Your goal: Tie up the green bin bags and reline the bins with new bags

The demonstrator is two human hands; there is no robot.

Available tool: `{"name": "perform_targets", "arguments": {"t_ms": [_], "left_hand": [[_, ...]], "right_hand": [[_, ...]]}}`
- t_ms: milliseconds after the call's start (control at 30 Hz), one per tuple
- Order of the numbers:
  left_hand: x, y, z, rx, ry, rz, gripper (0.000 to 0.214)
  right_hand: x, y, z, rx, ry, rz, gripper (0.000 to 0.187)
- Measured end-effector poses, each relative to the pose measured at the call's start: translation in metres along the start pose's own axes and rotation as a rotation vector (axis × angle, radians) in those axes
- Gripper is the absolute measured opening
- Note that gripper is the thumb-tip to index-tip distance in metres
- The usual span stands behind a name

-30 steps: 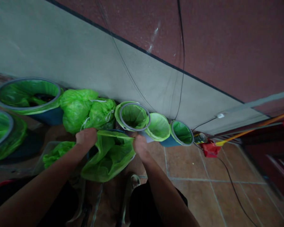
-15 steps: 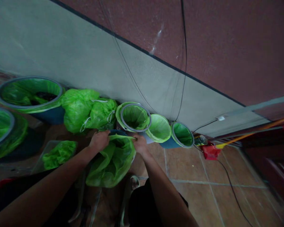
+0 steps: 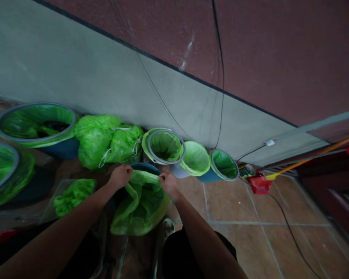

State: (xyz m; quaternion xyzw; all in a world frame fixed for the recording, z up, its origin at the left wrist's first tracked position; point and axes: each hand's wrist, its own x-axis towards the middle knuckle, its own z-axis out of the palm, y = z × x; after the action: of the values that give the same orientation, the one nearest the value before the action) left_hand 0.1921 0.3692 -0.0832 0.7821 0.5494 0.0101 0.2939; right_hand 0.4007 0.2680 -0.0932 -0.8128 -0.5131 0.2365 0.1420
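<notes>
A: Green thin plastic bin liner [image 3: 139,205] hangs over the dark blue round bin [image 3: 144,167], floor level, in front of the wall row.
B: Hands?
A: Left hand [image 3: 120,175] pinched shut on the liner's top edge, left end. Right hand [image 3: 168,183] pinched shut on the same edge, right end.
B: Orientation?
A: The stretched edge runs left-right between the hands, just this side of the bin's rim. The bin mouth lies directly beyond the hands, toward the grey wall [image 3: 75,81]. Neither hand is clearly nearer.
B: Neighbours?
A: Tied green bags [image 3: 107,139] left, lined grey-rimmed bin [image 3: 165,145] just behind.
</notes>
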Motion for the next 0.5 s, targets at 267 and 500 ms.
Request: {"name": "perform_targets", "arguments": {"t_ms": [267,500], "left_hand": [[0.046,-0.006,0.002,-0.033,0.053,-0.087,0.03],[0.094,-0.024,0.012,-0.102,0.006,-0.093,0.023]], "right_hand": [[0.048,-0.009,0.034,0.139,0.209,0.174,0.022],[0.085,0.022,0.061,0.264,0.213,0.182,0.018]]}}
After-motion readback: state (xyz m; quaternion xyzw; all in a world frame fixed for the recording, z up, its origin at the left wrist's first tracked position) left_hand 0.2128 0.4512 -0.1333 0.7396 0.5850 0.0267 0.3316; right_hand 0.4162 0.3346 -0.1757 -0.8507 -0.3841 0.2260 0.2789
